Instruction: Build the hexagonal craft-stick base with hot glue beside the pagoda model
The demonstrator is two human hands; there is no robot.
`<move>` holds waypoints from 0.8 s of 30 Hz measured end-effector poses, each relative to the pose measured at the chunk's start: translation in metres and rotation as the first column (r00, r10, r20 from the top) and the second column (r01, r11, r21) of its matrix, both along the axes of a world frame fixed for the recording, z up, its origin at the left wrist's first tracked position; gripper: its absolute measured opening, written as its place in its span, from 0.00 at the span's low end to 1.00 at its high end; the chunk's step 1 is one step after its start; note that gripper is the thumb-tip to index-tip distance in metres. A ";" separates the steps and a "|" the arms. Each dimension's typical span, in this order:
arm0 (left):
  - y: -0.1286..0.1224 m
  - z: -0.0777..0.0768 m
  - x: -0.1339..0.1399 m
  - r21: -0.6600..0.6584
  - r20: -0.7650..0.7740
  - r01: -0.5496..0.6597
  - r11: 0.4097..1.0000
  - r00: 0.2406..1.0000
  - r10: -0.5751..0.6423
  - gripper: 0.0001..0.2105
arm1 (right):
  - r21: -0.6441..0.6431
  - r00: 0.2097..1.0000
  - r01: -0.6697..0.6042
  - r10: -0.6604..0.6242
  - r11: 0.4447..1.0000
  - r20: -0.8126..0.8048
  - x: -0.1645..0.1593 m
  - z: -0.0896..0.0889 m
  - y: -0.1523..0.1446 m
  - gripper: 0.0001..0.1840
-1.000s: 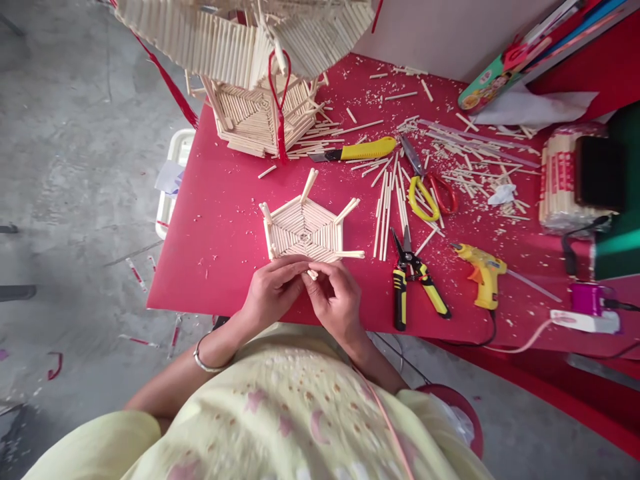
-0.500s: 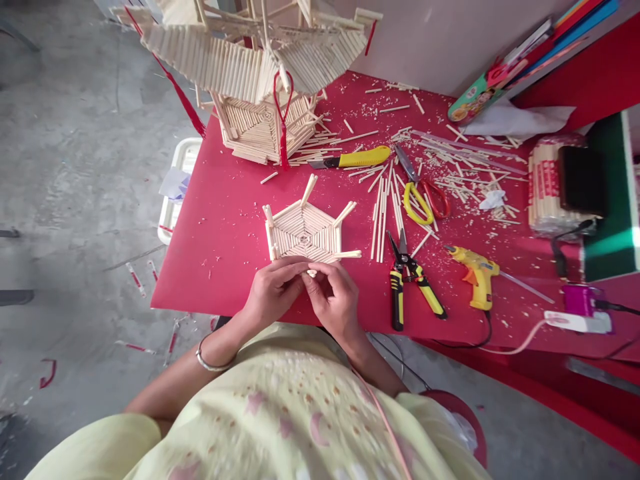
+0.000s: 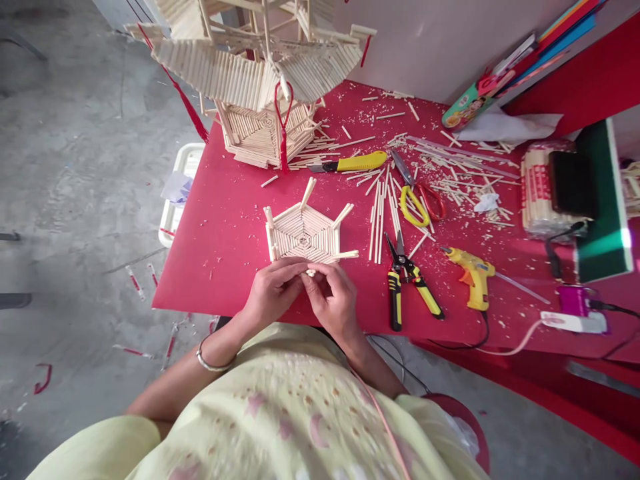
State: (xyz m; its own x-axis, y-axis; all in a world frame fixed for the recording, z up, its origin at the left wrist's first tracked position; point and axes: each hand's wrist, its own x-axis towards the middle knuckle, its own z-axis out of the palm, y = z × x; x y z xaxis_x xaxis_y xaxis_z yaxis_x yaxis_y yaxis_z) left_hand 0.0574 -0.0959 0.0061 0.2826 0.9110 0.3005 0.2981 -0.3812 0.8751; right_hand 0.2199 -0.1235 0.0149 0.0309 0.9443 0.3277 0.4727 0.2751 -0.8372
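A hexagonal stick panel [image 3: 305, 233] lies on the red table close to my body, with short paired stick posts [image 3: 306, 195] rising at its corners. At its near edge, my right hand [image 3: 334, 293] pinches a small bundle of sticks [image 3: 311, 273], whose cut ends point toward me. My left hand [image 3: 273, 287] is closed against the same spot, fingertips meeting those of the right. The fingers hide that near edge, and I cannot see how much of the bundle the left fingers hold.
A tall stick pagoda [image 3: 250, 73] with red tassels stands at the back left. To the right lie a yellow utility knife [image 3: 361, 161], scissors [image 3: 414, 205], pliers-like cutters [image 3: 411, 275], a yellow glue gun [image 3: 475, 277] and loose sticks [image 3: 379, 227]. The red table's [image 3: 200, 267] left edge borders the floor.
The view has shifted slightly. Both hands keep their place at the panel's near edge, with the stick bundle still pinched.
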 end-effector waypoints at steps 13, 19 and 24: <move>0.000 -0.002 0.000 0.000 0.000 0.005 1.000 1.000 -0.005 0.12 | -0.002 1.000 0.008 -0.008 1.000 0.007 0.000 -0.001 -0.001 0.10; -0.001 0.000 -0.001 -0.005 -0.007 0.002 1.000 1.000 -0.002 0.12 | -0.006 1.000 0.007 -0.007 1.000 0.008 0.000 -0.002 -0.001 0.10; -0.001 -0.001 -0.001 -0.008 -0.008 0.005 1.000 1.000 -0.005 0.12 | -0.007 1.000 0.005 -0.005 1.000 0.014 0.001 -0.002 -0.001 0.10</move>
